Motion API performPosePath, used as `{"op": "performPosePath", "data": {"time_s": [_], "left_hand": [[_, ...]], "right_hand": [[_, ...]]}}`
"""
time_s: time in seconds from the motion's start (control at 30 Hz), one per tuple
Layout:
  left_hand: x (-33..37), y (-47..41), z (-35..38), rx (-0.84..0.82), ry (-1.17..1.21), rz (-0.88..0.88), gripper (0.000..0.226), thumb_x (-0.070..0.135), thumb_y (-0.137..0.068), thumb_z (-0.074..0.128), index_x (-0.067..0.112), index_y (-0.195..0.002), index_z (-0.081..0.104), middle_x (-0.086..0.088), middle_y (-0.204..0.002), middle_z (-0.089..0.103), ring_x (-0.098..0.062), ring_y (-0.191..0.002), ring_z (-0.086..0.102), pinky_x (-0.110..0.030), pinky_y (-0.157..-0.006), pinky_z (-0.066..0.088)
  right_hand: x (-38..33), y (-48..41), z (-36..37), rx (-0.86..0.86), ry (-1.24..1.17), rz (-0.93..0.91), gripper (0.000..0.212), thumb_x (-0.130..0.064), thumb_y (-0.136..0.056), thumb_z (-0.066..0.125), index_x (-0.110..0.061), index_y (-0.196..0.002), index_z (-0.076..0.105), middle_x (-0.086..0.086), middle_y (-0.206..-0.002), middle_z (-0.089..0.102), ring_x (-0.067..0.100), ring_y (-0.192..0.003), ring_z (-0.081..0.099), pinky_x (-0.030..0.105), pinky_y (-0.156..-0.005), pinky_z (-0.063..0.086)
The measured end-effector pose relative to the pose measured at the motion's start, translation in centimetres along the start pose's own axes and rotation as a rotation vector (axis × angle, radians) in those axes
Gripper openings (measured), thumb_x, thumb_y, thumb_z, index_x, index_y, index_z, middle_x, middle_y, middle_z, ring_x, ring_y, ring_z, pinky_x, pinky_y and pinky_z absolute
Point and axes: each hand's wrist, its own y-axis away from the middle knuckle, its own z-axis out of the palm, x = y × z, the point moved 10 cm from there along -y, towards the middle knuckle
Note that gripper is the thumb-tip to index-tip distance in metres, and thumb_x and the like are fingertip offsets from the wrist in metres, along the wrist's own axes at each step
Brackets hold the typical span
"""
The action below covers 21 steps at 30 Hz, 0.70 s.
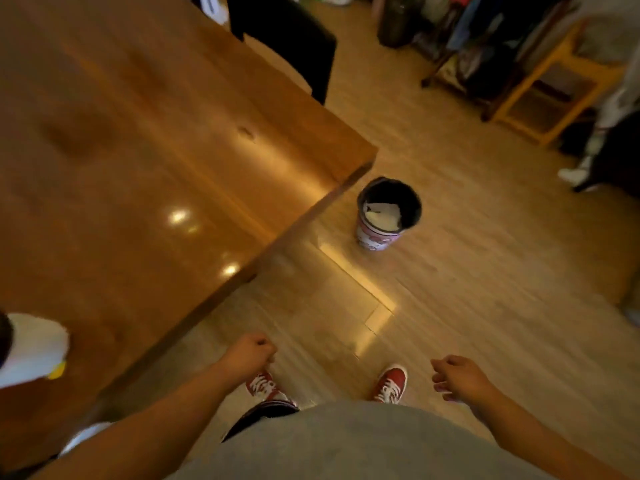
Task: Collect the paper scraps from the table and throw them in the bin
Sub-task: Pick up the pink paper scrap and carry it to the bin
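A small round bin with a black liner and pink printed wall stands on the floor just past the table's corner. White paper scraps lie inside it. My left hand hangs over the floor beside the table edge, fingers curled into a loose fist with nothing visible in it. My right hand hangs lower right, fingers loosely curled and apart, holding nothing. Both hands are well short of the bin. The glossy wooden table fills the left; a white paper piece lies at its near left edge.
A dark chair stands at the table's far side. A yellow wooden shelf and hanging clothes line the back right. Another person's white shoe shows at the right edge. My red shoes stand on the wooden floor.
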Motion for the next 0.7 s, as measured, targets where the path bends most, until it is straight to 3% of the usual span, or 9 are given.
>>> {"op": "performPosePath", "data": {"time_s": [0.2, 0.33, 0.7], "left_hand": [[11.5, -1.4, 13.3, -0.084, -0.159, 0.076, 0.019, 0.02, -0.096, 0.05, 0.007, -0.096, 0.064, -0.006, -0.086, 0.065, -0.016, -0.074, 0.06, -0.024, -0.062, 0.045], [17.3, -1.2, 18.3, -0.08, -0.245, 0.132, 0.019, 0.02, -0.095, 0.052, 0.006, -0.09, 0.064, -0.011, -0.087, 0.066, -0.018, -0.075, 0.061, -0.028, -0.064, 0.047], [26.5, -5.7, 20.1, -0.074, -0.408, 0.054, 0.022, 0.024, -0.097, 0.05, 0.004, -0.096, 0.061, -0.009, -0.089, 0.061, -0.017, -0.072, 0.055, -0.024, -0.059, 0.041]], "right_hand": [[8.6, -3.0, -10.7, 0.026, -0.127, 0.076, 0.023, -0.025, -0.093, 0.057, -0.003, -0.089, 0.06, 0.016, -0.083, 0.065, 0.026, -0.066, 0.06, 0.03, -0.059, 0.047], [10.7, -5.1, -16.3, 0.026, -0.176, 0.094, 0.02, -0.023, -0.093, 0.058, -0.004, -0.089, 0.059, 0.015, -0.08, 0.063, 0.025, -0.063, 0.058, 0.028, -0.056, 0.045], [1.1, -14.1, -28.4, 0.065, -0.306, 0.0, 0.017, -0.028, -0.09, 0.06, -0.011, -0.088, 0.062, 0.01, -0.079, 0.066, 0.022, -0.063, 0.063, 0.028, -0.057, 0.05]]}}
